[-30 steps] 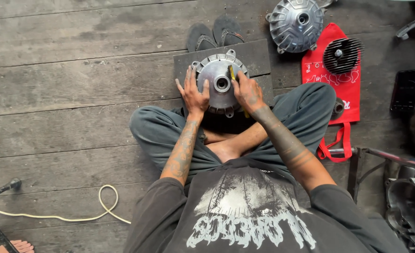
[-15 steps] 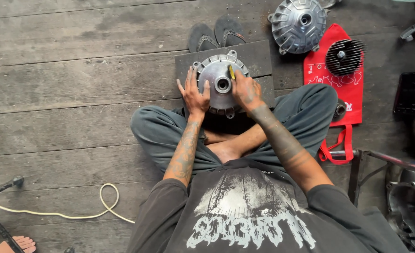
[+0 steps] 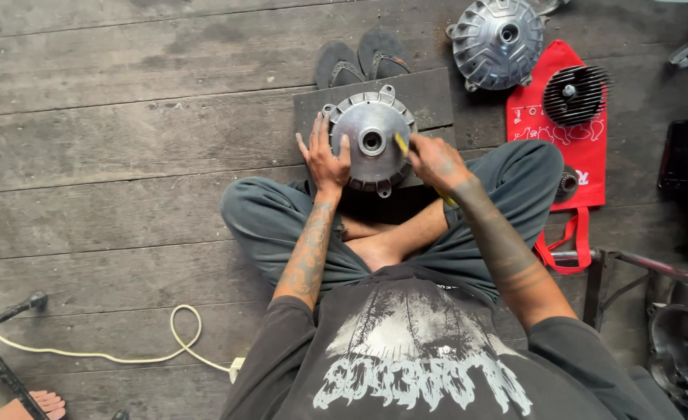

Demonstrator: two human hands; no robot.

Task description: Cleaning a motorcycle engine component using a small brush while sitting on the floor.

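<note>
View from above of a person seated cross-legged on a grey plank floor (image 3: 111, 155). A round, silver metal hub (image 3: 371, 141) with a central bore lies flat on a dark rectangular board (image 3: 429, 93), directly ahead of the crossed shins.

The left hand (image 3: 324, 159) rests on the hub's left rim. Its grip is spread: fingers fan outward and upward over the rim, the thumb lies on the domed face, and the palm steadies the part without closing round it. The left forearm runs nearly straight up from the bent elbow, wrist in line with it.

The right hand (image 3: 435, 161) sits at the hub's right edge. Its grip is pressed together, pinching a thin yellow tool (image 3: 401, 143) whose tip points toward the bore. The right forearm comes in diagonally from lower right, the wrist slightly flexed.

Around the work: a pair of dark sandals (image 3: 363, 56) lies beyond the board; a second silver hub (image 3: 498, 43) lies farther right, beside a red bag (image 3: 538, 124) that carries a black finned cylinder (image 3: 576, 95). A pale cord (image 3: 126, 350) loops across the floor at lower left, near another person's bare foot (image 3: 29, 406).
</note>
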